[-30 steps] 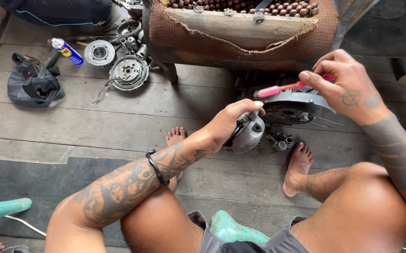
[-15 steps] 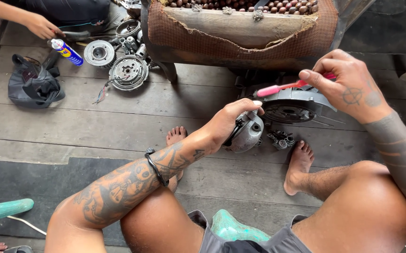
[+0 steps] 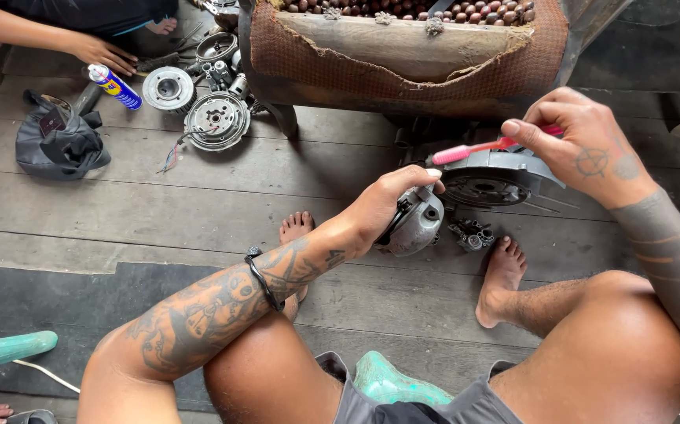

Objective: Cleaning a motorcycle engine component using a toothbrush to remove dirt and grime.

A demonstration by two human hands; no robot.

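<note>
I'm seeing my knees and a teal seat edge filling the bottom, both cut off by the frame. My left hand (image 3: 383,208) is wrapping around a small grey metal engine part (image 3: 418,224), fingers closed over its top, so its upper face is hidden; it is hanging just above the plank floor (image 3: 198,204) between my feet. My right hand (image 3: 583,145) is pinching a pink toothbrush (image 3: 473,149), long axis near horizontal, bristle end pointing left. Behind it a grey engine cover (image 3: 505,177) is sitting, partly hidden. Far left, another person's hand (image 3: 104,53) is resting near a blue spray can (image 3: 116,86).
</note>
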